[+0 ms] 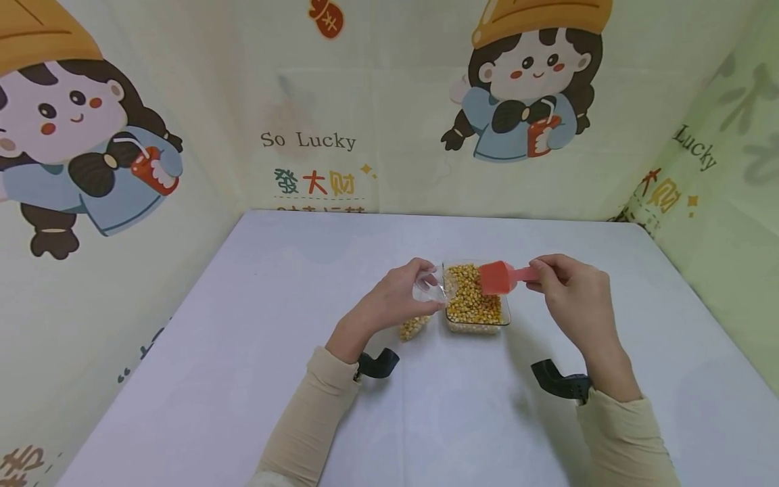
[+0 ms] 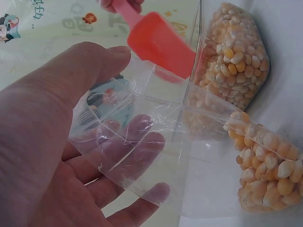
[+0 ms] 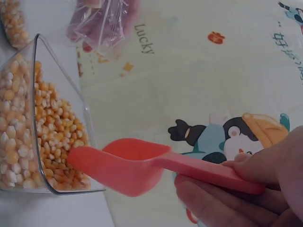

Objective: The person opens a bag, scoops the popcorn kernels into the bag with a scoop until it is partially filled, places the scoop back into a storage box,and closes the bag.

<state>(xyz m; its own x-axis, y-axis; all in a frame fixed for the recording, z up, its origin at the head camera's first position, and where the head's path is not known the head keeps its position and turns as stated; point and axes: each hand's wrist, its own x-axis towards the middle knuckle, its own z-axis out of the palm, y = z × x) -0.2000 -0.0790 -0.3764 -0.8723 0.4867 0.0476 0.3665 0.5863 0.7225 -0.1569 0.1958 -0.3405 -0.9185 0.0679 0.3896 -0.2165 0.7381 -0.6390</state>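
My left hand (image 1: 394,297) holds a clear plastic bag (image 2: 165,111) by its mouth, thumb on one side and fingers spread along the other. Corn kernels (image 2: 270,172) fill the bag's bottom, which hangs close to the table. Just right of it stands a clear square container (image 1: 477,330), filled with yellow corn kernels (image 1: 468,294). By its handle, my right hand (image 1: 575,297) grips a red scoop (image 1: 496,278) between thumb and fingers. The scoop's bowl hovers over the container's right side, and no kernels show in it in the left wrist view.
The white table (image 1: 292,284) extends around the container on all sides. Behind it and at both sides hang cloth sheets (image 1: 402,101) printed with cartoon figures and lettering. Each wrist wears a black camera mount (image 1: 560,384).
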